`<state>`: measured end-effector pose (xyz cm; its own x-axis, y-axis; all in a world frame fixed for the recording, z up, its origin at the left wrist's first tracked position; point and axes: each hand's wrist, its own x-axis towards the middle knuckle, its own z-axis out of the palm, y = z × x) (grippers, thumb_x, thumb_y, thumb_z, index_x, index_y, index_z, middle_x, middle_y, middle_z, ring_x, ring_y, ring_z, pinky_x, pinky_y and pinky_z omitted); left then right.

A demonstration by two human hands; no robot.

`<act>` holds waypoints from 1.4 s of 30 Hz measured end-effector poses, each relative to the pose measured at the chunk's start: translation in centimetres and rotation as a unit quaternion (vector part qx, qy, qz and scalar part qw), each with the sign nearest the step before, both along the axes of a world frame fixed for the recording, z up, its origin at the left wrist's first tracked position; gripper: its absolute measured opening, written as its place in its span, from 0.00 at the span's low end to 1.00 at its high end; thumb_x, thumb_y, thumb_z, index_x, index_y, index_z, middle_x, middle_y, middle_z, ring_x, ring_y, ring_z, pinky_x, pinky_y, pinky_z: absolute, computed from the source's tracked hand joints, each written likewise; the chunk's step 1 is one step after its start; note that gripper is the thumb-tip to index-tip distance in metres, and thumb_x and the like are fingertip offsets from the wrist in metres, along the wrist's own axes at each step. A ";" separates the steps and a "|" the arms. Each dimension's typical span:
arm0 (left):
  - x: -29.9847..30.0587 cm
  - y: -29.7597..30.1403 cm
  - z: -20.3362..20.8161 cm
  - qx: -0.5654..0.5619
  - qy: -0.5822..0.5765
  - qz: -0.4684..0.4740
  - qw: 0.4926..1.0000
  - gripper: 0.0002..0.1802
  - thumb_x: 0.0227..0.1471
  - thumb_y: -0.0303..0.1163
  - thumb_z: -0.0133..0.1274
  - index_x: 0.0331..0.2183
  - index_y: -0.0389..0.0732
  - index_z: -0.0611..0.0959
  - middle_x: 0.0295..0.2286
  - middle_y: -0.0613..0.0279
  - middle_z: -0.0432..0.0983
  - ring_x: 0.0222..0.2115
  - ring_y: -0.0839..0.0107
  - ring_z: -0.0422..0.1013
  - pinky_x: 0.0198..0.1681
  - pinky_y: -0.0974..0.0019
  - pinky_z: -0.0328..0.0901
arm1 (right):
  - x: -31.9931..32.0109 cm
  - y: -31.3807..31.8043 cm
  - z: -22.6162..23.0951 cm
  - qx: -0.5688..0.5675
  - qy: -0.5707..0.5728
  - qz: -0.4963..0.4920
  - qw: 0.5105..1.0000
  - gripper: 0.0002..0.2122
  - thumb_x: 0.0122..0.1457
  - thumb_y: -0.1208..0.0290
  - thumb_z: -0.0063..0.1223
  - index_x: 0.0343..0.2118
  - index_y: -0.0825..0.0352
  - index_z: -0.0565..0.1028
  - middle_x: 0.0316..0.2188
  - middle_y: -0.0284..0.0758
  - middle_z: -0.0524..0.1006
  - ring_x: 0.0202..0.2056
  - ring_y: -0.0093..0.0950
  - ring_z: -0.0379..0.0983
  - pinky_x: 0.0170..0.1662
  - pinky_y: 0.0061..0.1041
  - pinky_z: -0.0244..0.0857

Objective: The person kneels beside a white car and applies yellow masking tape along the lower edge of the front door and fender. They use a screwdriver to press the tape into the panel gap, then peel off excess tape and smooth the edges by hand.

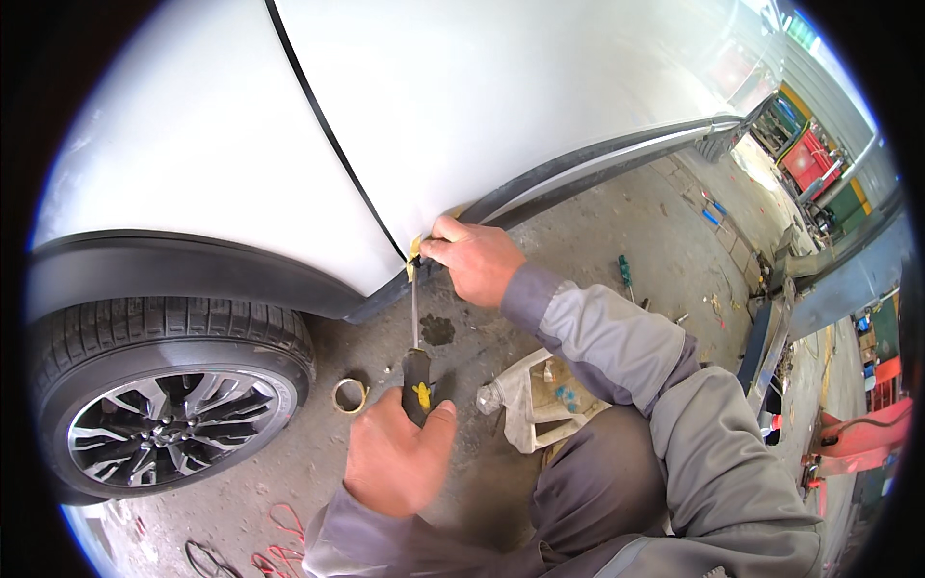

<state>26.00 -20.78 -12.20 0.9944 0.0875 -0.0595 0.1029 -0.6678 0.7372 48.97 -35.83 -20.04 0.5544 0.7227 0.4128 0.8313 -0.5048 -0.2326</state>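
My left hand (397, 453) is closed around the black and yellow handle of a screwdriver (416, 371). Its long metal shaft points up and away, and the tip reaches the lower corner of a white car's body panel (462, 125), beside the dark panel gap. At that spot my right hand (479, 262) pinches a small yellow strip (415, 252) between thumb and fingers. Where exactly the tip touches is partly hidden by the strip. Black lower trim (554, 178) runs along the body to the right of my right hand.
A wheel (173, 405) stands at the left. On the concrete lie a roll of tape (349, 395), a green-handled screwdriver (625, 273), blue-handled tools (713, 212), and red cable (279, 554). A pale plastic part (528, 409) lies by my knee. Red lift arm (872, 438) at right.
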 end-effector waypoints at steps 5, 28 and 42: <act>0.8 1.2 1.3 0.012 0.036 0.035 0.999 0.18 0.51 0.39 0.59 0.26 0.30 0.79 0.22 0.38 0.76 0.26 0.38 0.74 0.31 0.47 0.67 | 0.0 0.1 0.2 0.000 -0.009 0.001 1.000 0.16 0.54 0.78 0.50 0.46 0.65 0.80 0.39 0.38 0.73 0.36 0.42 0.77 0.39 0.41 0.71; 2.4 1.1 5.2 0.154 -0.154 0.054 0.974 0.18 0.46 0.26 0.63 0.40 0.31 0.80 0.27 0.41 0.78 0.29 0.42 0.76 0.34 0.50 0.70 | 0.3 0.0 -0.7 -0.011 -0.046 -0.005 0.999 0.16 0.53 0.81 0.54 0.46 0.64 0.80 0.38 0.33 0.73 0.37 0.35 0.77 0.38 0.35 0.71; 4.7 2.9 7.0 0.120 -0.207 0.065 0.969 0.18 0.43 0.19 0.64 0.40 0.32 0.82 0.29 0.42 0.79 0.31 0.46 0.78 0.37 0.57 0.70 | 0.3 0.0 -0.4 0.000 -0.046 0.005 0.999 0.16 0.51 0.80 0.53 0.45 0.65 0.79 0.37 0.35 0.72 0.37 0.39 0.77 0.38 0.40 0.71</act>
